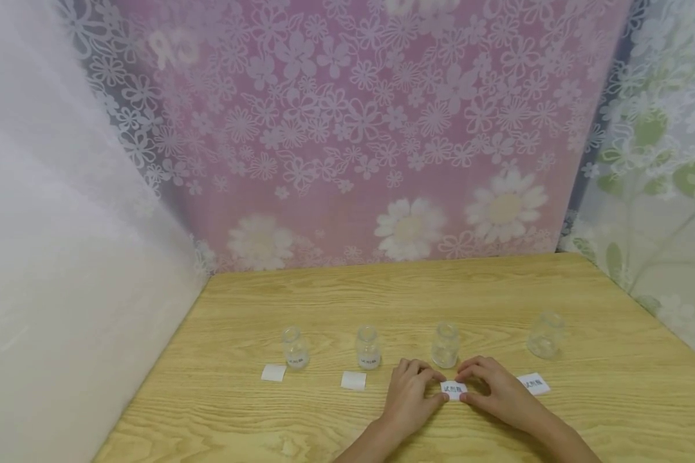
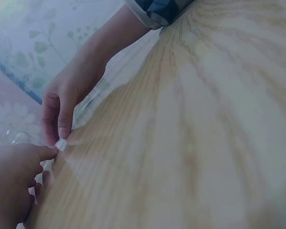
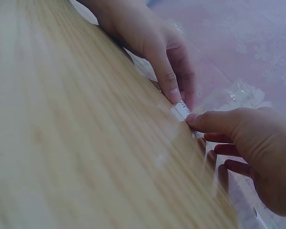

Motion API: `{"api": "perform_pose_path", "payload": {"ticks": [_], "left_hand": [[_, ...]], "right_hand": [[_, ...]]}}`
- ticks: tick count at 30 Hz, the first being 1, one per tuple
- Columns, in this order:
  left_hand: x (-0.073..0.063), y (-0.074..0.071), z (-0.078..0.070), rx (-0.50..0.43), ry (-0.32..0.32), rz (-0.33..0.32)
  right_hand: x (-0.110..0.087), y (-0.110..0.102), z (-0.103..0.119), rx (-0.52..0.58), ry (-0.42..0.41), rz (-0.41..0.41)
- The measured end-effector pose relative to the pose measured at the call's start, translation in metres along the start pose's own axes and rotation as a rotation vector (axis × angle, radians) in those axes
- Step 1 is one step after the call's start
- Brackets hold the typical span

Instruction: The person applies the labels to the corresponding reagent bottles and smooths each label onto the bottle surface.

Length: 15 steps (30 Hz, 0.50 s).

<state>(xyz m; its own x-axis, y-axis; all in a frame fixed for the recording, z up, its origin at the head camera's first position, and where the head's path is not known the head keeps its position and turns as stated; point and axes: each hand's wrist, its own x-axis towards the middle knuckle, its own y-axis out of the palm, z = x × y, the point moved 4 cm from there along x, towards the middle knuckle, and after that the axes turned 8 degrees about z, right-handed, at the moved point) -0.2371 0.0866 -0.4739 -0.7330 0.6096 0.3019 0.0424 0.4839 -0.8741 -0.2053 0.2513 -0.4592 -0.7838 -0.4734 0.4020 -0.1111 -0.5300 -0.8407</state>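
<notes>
A small white label (image 1: 454,390) printed with dark characters lies low over the wooden table. At its left end my left hand (image 1: 410,397) pinches it between thumb and fingertips. My right hand (image 1: 502,393) holds the right end the same way. Just behind the label stands a clear glass bottle (image 1: 444,347) with no label visible on it. In the right wrist view, both thumbs meet the label (image 3: 182,110) close to the tabletop. Another printed label (image 1: 535,384) lies beside my right hand, partly hidden by it.
To the left stand two glass bottles (image 1: 295,350) (image 1: 369,350) bearing printed labels, each with a blank white paper piece (image 1: 273,373) (image 1: 354,381) in front. A plain glass bottle (image 1: 546,335) is at the right. Patterned curtains (image 1: 382,128) border the table (image 1: 382,292).
</notes>
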Motion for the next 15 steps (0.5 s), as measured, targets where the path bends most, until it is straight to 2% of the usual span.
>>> {"api": "perform_pose_path", "payload": {"ticks": [4, 9, 12, 15], "left_hand": [[0.0005, -0.0005, -0.0001, -0.035, -0.002, 0.002], [0.0023, -0.0004, 0.0009, -0.12, 0.016, -0.028], [0.0034, 0.0005, 0.0029, -0.228, 0.011, -0.047], [0.0043, 0.0015, 0.0058, -0.376, -0.012, -0.067]], "right_hand": [[0.0006, -0.0004, 0.0017, -0.024, 0.01, -0.014], [0.0017, 0.0004, 0.0016, 0.072, 0.101, -0.011], [0.0026, 0.0007, 0.0009, 0.178, 0.164, 0.005], [0.0039, 0.0009, 0.0013, 0.295, 0.225, 0.019]]}}
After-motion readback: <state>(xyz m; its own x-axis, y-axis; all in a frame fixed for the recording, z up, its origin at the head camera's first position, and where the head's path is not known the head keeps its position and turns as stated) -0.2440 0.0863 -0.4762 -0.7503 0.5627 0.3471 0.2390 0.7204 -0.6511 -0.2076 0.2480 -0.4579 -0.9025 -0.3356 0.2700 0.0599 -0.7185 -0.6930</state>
